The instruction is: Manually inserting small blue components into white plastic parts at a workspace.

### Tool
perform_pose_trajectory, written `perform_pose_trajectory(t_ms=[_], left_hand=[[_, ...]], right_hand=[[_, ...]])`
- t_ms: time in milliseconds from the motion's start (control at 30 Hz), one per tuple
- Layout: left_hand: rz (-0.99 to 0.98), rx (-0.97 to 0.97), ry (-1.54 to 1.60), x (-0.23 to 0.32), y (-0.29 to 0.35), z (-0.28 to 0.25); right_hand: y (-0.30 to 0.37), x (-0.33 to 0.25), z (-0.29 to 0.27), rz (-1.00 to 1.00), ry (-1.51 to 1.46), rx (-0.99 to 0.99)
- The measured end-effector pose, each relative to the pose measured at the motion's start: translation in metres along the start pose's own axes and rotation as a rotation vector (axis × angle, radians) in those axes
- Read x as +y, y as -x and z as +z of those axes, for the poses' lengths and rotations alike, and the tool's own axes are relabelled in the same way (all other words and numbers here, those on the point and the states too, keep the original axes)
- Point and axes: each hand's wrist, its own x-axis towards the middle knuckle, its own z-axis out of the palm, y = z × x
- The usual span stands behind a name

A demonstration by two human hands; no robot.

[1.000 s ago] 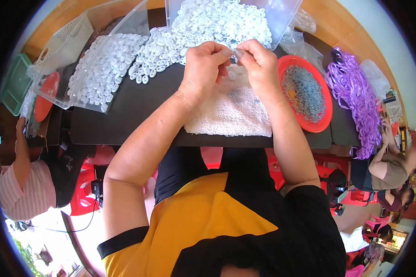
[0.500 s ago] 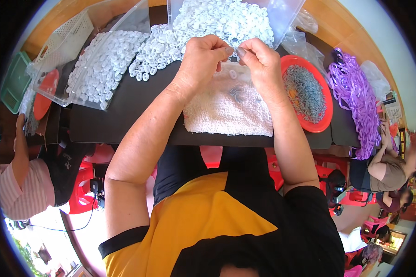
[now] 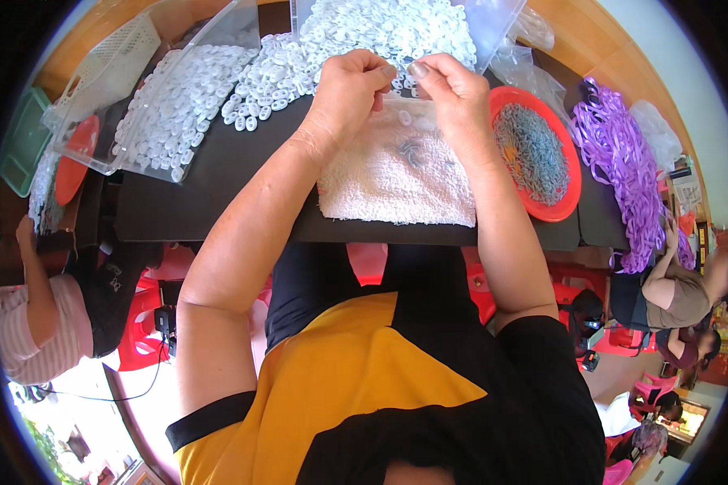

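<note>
Both hands are raised over the far edge of a white towel (image 3: 396,198), fingertips facing each other with a small gap. My left hand (image 3: 349,90) is closed in a pinch, thumb against the fingers. My right hand (image 3: 455,99) pinches in the same way. Whatever sits between the fingertips is too small to make out. Just beyond them lies a heap of small white oval plastic pieces (image 3: 279,69). One pale oval piece (image 3: 404,118) and a few small grey pieces (image 3: 412,152) rest on the towel below.
To the right, a red plate (image 3: 575,166) holds many small grey pieces, with purple ribbons (image 3: 623,162) beyond. Clear bins of white pieces stand at left (image 3: 182,121) and back (image 3: 489,32). People sit at left (image 3: 44,323) and right (image 3: 683,295).
The gap between my fingertips is slightly wider. Both hands stay pinched over the towel, and the whole view has shifted a little.
</note>
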Motion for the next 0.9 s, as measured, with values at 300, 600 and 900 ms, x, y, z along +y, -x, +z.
perform_pose_trajectory(t_ms=[300, 600, 900], left_hand=[[-0.159, 0.066, 0.253, -0.006, -0.006, -0.005], [-0.161, 0.078, 0.280, -0.006, -0.004, -0.003], [-0.080, 0.035, 0.243, -0.003, 0.001, 0.004]], right_hand=[[0.003, -0.013, -0.017, -0.340, 0.859, -0.196], [0.013, -0.017, -0.004, -0.301, 0.957, -0.366], [-0.001, -0.009, -0.019, 0.176, -0.058, -0.048]])
